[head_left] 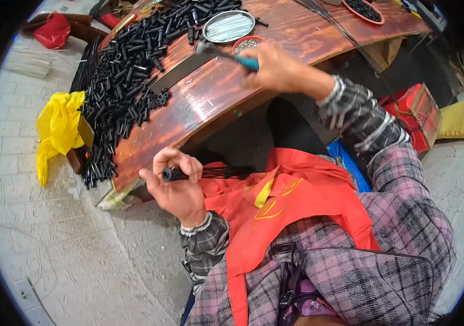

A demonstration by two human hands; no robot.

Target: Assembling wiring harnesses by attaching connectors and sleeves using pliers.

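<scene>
My right hand (278, 68) is closed round the teal grip of a hammer (249, 63), raised over the table's near edge. The hammer's grey head points left, above a flat metal bar (188, 69). Lower and to the left, my left hand (180, 187) has its palm up, with curled fingers around a black tubular part (171, 174) with a round, hollow end. Thin black rods (226, 172) run from that part to the right, over the red apron (308, 185) on my lap. A large heap of black tubes (128, 76) covers the table's left side.
On the reddish wooden table (291, 27) stand a metal dish of white sticks (229, 27), a red bowl of small metal pieces (248, 43) and a red bowl of black bits (363, 11). Long thin rods (346, 32) overhang the edge. A yellow bag (61, 127) hangs left; a red box (414, 117) stands right.
</scene>
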